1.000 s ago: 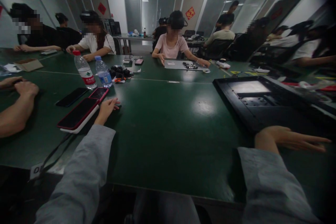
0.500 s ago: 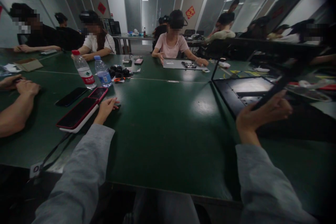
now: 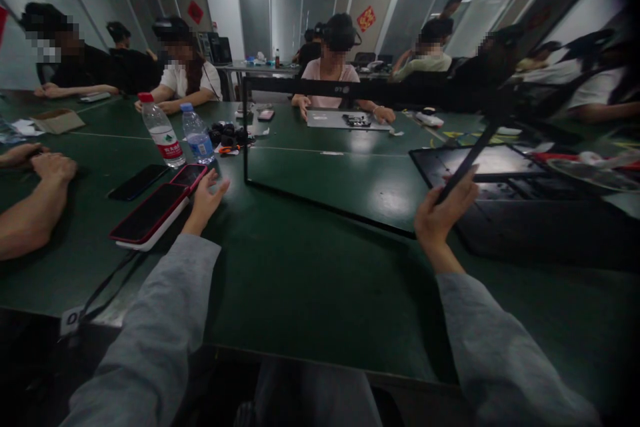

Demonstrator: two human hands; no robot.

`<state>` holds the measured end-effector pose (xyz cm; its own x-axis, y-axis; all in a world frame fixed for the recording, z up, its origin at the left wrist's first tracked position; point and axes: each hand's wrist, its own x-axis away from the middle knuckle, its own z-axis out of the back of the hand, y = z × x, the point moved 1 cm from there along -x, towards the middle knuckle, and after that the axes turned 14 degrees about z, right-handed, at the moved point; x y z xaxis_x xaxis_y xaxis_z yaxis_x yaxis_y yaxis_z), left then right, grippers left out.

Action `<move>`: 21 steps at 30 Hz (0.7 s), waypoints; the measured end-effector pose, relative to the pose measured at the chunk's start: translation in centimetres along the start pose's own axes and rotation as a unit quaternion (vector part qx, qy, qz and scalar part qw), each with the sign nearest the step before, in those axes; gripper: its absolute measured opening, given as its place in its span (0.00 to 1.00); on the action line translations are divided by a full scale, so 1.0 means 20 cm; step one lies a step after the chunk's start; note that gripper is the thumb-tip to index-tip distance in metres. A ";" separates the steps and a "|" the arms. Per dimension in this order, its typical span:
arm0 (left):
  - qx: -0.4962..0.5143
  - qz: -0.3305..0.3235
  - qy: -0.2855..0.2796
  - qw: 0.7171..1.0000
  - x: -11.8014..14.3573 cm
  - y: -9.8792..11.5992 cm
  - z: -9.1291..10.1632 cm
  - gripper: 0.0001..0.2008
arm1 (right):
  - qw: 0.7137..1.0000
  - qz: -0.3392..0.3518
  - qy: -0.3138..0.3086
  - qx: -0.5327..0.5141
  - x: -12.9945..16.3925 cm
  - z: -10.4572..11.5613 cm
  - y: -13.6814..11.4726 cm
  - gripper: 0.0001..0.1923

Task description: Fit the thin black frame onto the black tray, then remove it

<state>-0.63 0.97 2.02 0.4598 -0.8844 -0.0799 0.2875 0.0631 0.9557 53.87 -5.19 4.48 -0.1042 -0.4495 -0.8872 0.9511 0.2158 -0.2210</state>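
Note:
My right hand [image 3: 443,213] is closed around one side of a thin black rectangular monitor bezel [image 3: 395,92]. The bezel is raised above the green table, with a small light logo on its far bar, and through its opening the tabletop shows. My left hand [image 3: 204,199] holds nothing, its fingers apart, just beside a smartphone in a red case [image 3: 157,210]. Right of my right hand a large dark flat panel with metal parts [image 3: 540,220] lies on the table.
On the left stand a red-capped water bottle [image 3: 163,132] and a blue-capped bottle [image 3: 196,135], near black items [image 3: 227,137]. A black phone [image 3: 139,182] lies beside the red one. A neighbour's hands [image 3: 47,163] rest at far left. Across sits a person with a grey panel [image 3: 345,120].
My right hand has swung the bezel leftward, off the dark panel, over the middle of the table. My left hand has lifted slightly and its fingers have spread.

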 end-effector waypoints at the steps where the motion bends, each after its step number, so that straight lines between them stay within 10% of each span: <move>1: 0.010 0.006 -0.006 1.000 0.01 0.01 -0.01 0.40 | 1.000 0.011 -0.003 0.001 0.01 -0.02 0.00 0.40; 8: 0.058 0.082 -0.147 0.984 0.10 0.04 -0.03 0.31 | 0.992 -0.070 -0.080 -0.061 0.03 -0.12 0.03 0.38; 21: -0.030 0.121 -0.054 0.991 0.04 -0.01 -0.01 0.15 | 0.938 -0.080 -0.247 -0.230 0.20 -0.36 0.22 0.29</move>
<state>-0.04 0.38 1.76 0.4295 -0.8843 0.1829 0.2309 0.3034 0.9245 55.50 0.25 -2.95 0.0217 -0.8303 -0.5569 0.6966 0.4121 -0.5873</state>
